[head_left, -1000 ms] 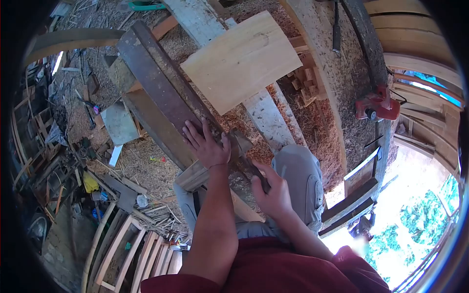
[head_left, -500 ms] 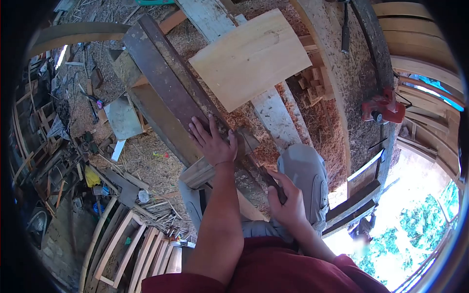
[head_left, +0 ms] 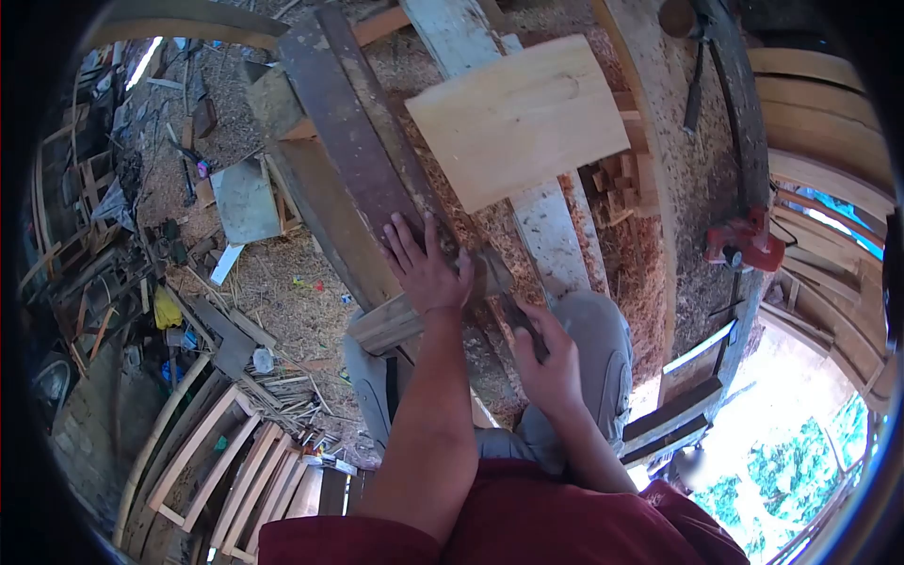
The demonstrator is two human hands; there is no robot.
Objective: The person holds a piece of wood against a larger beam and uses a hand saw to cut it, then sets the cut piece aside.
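Observation:
My left hand (head_left: 428, 270) lies on a long dark brown board (head_left: 353, 122), palm down with the fingers apart. In my right hand (head_left: 549, 363) is a tool with a dark handle (head_left: 529, 331) and a broad, flat, brownish head (head_left: 492, 273); its exact kind is not clear. The head is beside my left thumb, at the board's right edge. Under my left wrist a short wooden block (head_left: 381, 325) juts out to the left. My knees flank the work, the right one (head_left: 593, 339) close to my right hand.
A pale wooden panel (head_left: 518, 122) lies ahead on a whitish plank (head_left: 551, 245). To the right, a red power tool (head_left: 744, 243) sits on a dusty bench (head_left: 692, 169). Slatted wooden frames (head_left: 202, 461) and scattered scraps lie at left. Wood shavings cover the ground.
The view has shifted, so the boards and panel appear farther right and slightly lower. My right hand, with the tool, has moved a little forward. My left hand stays on the board.

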